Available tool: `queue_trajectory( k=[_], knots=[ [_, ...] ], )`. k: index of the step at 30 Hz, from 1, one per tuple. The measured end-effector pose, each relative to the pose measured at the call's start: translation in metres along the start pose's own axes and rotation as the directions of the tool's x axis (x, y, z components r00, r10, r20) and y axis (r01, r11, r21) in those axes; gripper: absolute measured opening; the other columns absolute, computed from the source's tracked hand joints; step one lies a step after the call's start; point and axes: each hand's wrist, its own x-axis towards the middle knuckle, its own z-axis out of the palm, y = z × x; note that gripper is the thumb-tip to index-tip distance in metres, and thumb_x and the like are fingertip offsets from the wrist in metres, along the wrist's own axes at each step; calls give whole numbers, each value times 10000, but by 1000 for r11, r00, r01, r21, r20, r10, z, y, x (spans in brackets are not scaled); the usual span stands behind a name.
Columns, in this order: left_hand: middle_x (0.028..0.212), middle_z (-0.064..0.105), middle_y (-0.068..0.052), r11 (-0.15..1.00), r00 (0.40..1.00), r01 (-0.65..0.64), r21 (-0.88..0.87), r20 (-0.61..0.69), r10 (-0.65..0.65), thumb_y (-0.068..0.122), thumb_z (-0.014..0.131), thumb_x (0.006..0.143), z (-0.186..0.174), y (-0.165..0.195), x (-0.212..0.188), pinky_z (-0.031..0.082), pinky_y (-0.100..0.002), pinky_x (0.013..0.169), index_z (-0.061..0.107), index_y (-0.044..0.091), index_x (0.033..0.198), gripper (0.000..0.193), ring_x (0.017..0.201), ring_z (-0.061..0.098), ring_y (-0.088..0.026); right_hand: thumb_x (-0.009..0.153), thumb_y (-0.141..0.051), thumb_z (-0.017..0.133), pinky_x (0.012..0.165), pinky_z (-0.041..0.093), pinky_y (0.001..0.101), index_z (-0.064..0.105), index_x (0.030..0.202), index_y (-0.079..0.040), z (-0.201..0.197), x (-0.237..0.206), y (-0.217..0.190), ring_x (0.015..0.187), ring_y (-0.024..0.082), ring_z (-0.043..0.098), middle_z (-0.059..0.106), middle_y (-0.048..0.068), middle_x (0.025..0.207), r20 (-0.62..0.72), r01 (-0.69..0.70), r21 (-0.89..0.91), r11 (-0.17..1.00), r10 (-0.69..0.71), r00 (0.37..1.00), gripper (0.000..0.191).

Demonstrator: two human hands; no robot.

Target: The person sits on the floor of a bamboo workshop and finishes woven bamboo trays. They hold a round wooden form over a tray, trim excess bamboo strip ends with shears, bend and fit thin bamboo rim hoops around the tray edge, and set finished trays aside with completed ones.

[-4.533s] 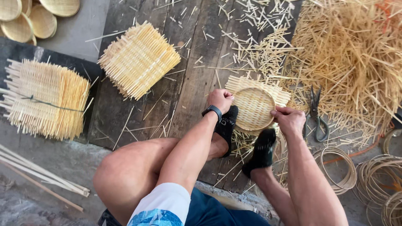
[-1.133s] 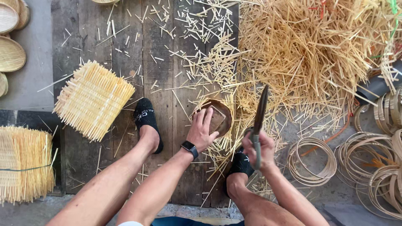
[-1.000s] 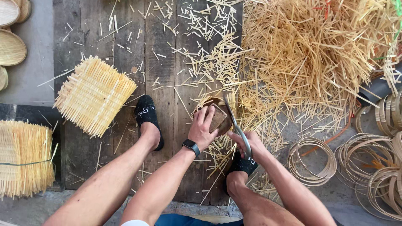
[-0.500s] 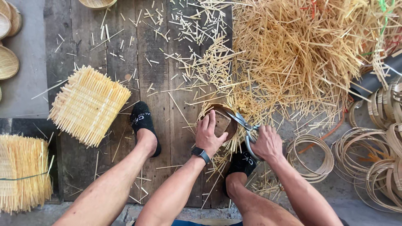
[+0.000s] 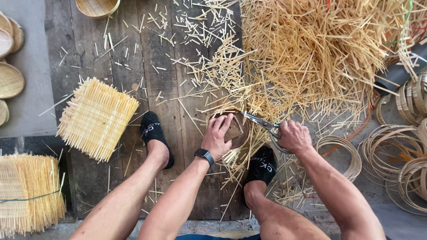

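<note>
On the round mould [image 5: 235,130], left hand [image 5: 216,138] flat; right hand [image 5: 293,135] gripping scissors [image 5: 262,124].

Round woven piece [image 5: 235,130] mostly hidden under the left hand [image 5: 216,138]. Scissors [image 5: 262,125] handles swallowed by the right hand [image 5: 293,137]. Bowl basket [image 5: 97,6] cut off by the top edge. Bundled mat [image 5: 26,193] clipped at the left edge. Cane hoops [image 5: 411,164] running off the right.
</note>
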Motion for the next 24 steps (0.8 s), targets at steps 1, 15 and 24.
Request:
queue_trajectory(
  k=[1, 15, 24],
  knots=[
    [1419, 506, -136, 1000, 999, -3, -4, 33, 3, 82, 826, 645, -2, -2, 2, 416, -457, 1137, 368, 156, 1572, 1037, 1267, 456, -390, 916, -391, 589, 784, 566, 476, 640, 1080, -13, 0, 0, 0, 929, 336, 679, 672, 220, 1020, -22, 1, 9, 1000, -1, 1000, 416],
    [1348, 440, -216, 965, 939, 263, 0, -229, -256, 337, 931, 609, 7, 38, 1, 357, -555, 1116, 362, 42, 1480, 1082, 1274, 427, -407, 832, -491, 672, 768, 566, 459, 628, 1104, 42, 7, 11, -5, 944, 344, 654, 648, 243, 1042, -115, 51, -51, 997, -57, 992, 600],
    [1441, 467, -187, 996, 996, 89, 18, -29, -89, 185, 847, 604, -3, 21, -2, 370, -477, 1175, 440, 66, 1470, 964, 1340, 442, -399, 898, -355, 628, 864, 563, 444, 645, 1126, -19, 5, 13, -3, 1054, 281, 655, 665, 175, 1121, -30, 58, -59, 997, -60, 998, 407]
  ],
)
